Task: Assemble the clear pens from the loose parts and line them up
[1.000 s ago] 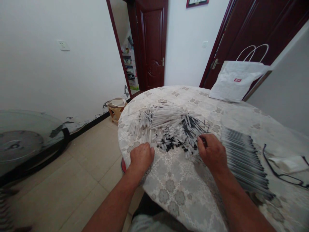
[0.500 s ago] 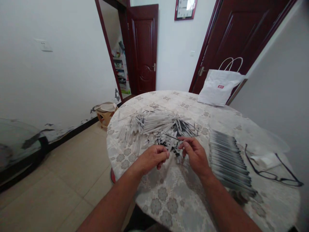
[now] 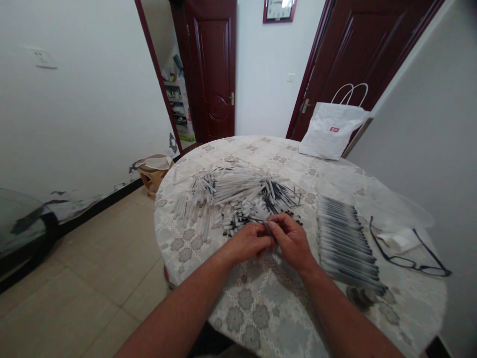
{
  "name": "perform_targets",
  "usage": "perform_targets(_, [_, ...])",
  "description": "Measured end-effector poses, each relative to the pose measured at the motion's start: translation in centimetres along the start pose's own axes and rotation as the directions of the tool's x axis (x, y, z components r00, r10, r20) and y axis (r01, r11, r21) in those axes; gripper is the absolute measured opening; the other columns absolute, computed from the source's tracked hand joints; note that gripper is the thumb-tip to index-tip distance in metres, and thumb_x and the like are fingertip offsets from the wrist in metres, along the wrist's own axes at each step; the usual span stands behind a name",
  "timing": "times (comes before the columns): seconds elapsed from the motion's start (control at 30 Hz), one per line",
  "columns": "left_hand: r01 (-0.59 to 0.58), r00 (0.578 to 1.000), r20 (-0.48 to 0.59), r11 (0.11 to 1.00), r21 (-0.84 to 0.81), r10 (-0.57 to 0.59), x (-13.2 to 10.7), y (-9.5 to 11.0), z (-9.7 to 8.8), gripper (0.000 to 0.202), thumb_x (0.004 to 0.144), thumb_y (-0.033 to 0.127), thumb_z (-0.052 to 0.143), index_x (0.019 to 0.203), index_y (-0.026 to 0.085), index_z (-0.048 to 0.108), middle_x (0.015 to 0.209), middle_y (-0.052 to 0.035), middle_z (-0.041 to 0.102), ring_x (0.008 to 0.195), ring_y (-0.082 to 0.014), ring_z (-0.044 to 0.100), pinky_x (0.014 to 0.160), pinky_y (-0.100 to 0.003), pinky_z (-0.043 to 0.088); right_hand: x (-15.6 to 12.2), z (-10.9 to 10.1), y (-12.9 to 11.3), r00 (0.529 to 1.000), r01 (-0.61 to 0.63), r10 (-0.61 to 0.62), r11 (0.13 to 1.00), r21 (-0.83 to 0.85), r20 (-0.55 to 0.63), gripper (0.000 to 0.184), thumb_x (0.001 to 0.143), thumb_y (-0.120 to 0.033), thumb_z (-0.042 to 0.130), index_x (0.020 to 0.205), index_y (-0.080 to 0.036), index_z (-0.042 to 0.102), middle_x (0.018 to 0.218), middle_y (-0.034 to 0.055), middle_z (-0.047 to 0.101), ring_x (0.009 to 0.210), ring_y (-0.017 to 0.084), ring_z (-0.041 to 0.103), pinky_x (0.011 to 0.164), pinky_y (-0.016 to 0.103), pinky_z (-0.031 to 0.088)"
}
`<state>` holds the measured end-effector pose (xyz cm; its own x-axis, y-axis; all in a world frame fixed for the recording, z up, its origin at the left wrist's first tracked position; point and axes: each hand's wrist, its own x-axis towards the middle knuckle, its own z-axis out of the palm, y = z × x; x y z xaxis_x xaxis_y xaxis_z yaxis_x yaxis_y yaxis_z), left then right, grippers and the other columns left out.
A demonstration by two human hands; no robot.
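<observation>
My left hand [image 3: 250, 243] and my right hand [image 3: 292, 242] meet over the near side of a heap of pen parts, fingers closed and touching. Between the fingertips is a short, greyish pen barrel [image 3: 268, 228], mostly covered by the fingers. A thin dark pen refill [image 3: 256, 220] seems to reach left from my right fingertips, though its far end blends into the heap. White pen tubes [image 3: 238, 186] lie in a loose pile just beyond my hands. Dark thin refills [image 3: 276, 195] are bunched at the pile's right.
Rows of dark-tipped, clear pens [image 3: 345, 243] lie to the right on clear plastic. Eyeglasses [image 3: 417, 267] rest beside white crumpled paper [image 3: 398, 241]. A white paper bag [image 3: 331, 132] stands at the back of the round table. Coin-like dark discs [image 3: 360, 297] lie near the right forearm.
My hands have come together from apart, the right one moving left and the left one right. The refill in my right hand now lies close to the left fingertips. The view has shifted slightly.
</observation>
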<state>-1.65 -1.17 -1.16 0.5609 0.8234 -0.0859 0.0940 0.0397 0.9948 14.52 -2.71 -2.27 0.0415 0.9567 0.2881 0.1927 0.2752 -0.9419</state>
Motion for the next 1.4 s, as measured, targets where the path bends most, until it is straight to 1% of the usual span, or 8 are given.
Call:
perform_targets(0.1, [-0.031, 0.988, -0.154, 0.959, -0.283, -0.014, 0.4, -0.4, -0.8, 0.02, 0.075, 0.032, 0.073, 0.085, 0.015, 0.07, 0.068, -0.001, 0.063, 0.051, -0.0106, 0.052, 0.048, -0.023, 0.042, 0.1, -0.1, 0.1, 0.993, -0.021, 0.025, 0.999, 0.03, -0.118, 0.026, 0.094, -0.045, 0.064, 0.097, -0.02, 0.069, 0.088, 0.0037, 0.073, 0.075, 0.017, 0.065, 0.067, 0.027, 0.051])
perform_targets(0.2, [-0.161, 0.942, -0.332, 0.813, -0.56, -0.042, 0.6, -0.3, -2.4, 0.03, 0.071, 0.031, 0.08, 0.094, 0.016, 0.07, 0.074, -0.0016, 0.068, 0.053, -0.0098, 0.057, 0.047, -0.021, 0.042, 0.2, -0.3, 0.3, 0.98, -0.026, 0.028, 1.0, 0.011, -0.197, 0.029, 0.096, -0.048, 0.06, 0.095, -0.02, 0.067, 0.082, 0.0027, 0.071, 0.067, 0.016, 0.061, 0.06, 0.027, 0.048])
perform_targets(0.3, [-0.327, 0.884, -0.466, 0.679, -0.657, -0.025, 0.8, -0.3, -4.1, 0.029, 0.069, 0.028, 0.084, 0.091, 0.016, 0.068, 0.073, 0.0, 0.068, 0.056, -0.0102, 0.06, 0.048, -0.021, 0.044, 0.0, -0.6, 0.5, 0.976, 0.01, -0.025, 0.998, -0.07, -0.218, 0.03, 0.098, -0.048, 0.057, 0.091, -0.02, 0.066, 0.078, 0.0014, 0.068, 0.067, 0.015, 0.06, 0.061, 0.027, 0.047])
perform_targets(0.4, [-0.407, 0.851, -0.525, 0.613, -0.677, -0.015, 0.7, -0.3, -4.9, 0.026, 0.072, 0.028, 0.084, 0.09, 0.016, 0.069, 0.075, -0.0007, 0.07, 0.061, -0.0119, 0.065, 0.049, -0.021, 0.047, -0.2, -0.6, 0.6, 0.976, 0.037, -0.058, 0.994, -0.101, -0.211, 0.029, 0.099, -0.046, 0.055, 0.09, -0.02, 0.064, 0.077, 0.0004, 0.067, 0.067, 0.015, 0.06, 0.063, 0.027, 0.047])
perform_targets(0.67, [-0.418, 0.854, -0.521, 0.611, -0.672, 0.012, 0.7, -0.5, -4.8, 0.026, 0.074, 0.028, 0.084, 0.092, 0.015, 0.07, 0.091, -0.0059, 0.076, 0.078, -0.0183, 0.074, 0.055, -0.024, 0.057, -0.2, -0.7, 1.1, 0.984, 0.041, -0.064, 0.99, -0.135, -0.168, 0.027, 0.099, -0.044, 0.057, 0.087, -0.02, 0.063, 0.073, -0.0007, 0.065, 0.065, 0.015, 0.058, 0.062, 0.027, 0.044])
perform_targets(1.1, [-0.403, 0.866, -0.5, 0.637, -0.657, 0.032, 0.5, -0.3, -4.7, 0.026, 0.076, 0.027, 0.083, 0.094, 0.015, 0.069, 0.089, -0.0059, 0.076, 0.074, -0.0176, 0.073, 0.056, -0.024, 0.058, -0.2, -0.8, 1.2, 0.989, 0.031, -0.052, 0.989, -0.143, -0.141, 0.028, 0.097, -0.045, 0.058, 0.085, -0.02, 0.065, 0.071, -0.0006, 0.064, 0.064, 0.015, 0.057, 0.061, 0.026, 0.043])
perform_targets(1.23, [-0.355, 0.878, -0.478, 0.705, -0.614, 0.025, 0.5, -0.4, -4.8, 0.027, 0.074, 0.029, 0.084, 0.092, 0.014, 0.071, 0.09, -0.0064, 0.074, 0.075, -0.0176, 0.072, 0.056, -0.026, 0.059, -0.2, -0.7, 1.2, 0.987, 0.027, -0.054, 0.985, -0.17, -0.151, 0.025, 0.095, -0.045, 0.062, 0.091, -0.02, 0.066, 0.076, 0.0004, 0.067, 0.066, 0.016, 0.059, 0.063, 0.027, 0.045])
perform_targets(1.4, [-0.224, 0.934, -0.358, 0.798, -0.559, 0.011, 0.6, -0.6, -3.6, 0.028, 0.075, 0.03, 0.084, 0.094, 0.013, 0.075, 0.07, -0.0012, 0.064, 0.062, -0.0119, 0.061, 0.056, -0.025, 0.056, 0.0, -0.4, 0.7, 0.975, 0.138, -0.173, 0.962, -0.234, -0.139, 0.021, 0.092, -0.041, 0.068, 0.094, -0.022, 0.075, 0.086, 0.0026, 0.072, 0.078, 0.018, 0.065, 0.074, 0.03, 0.051])
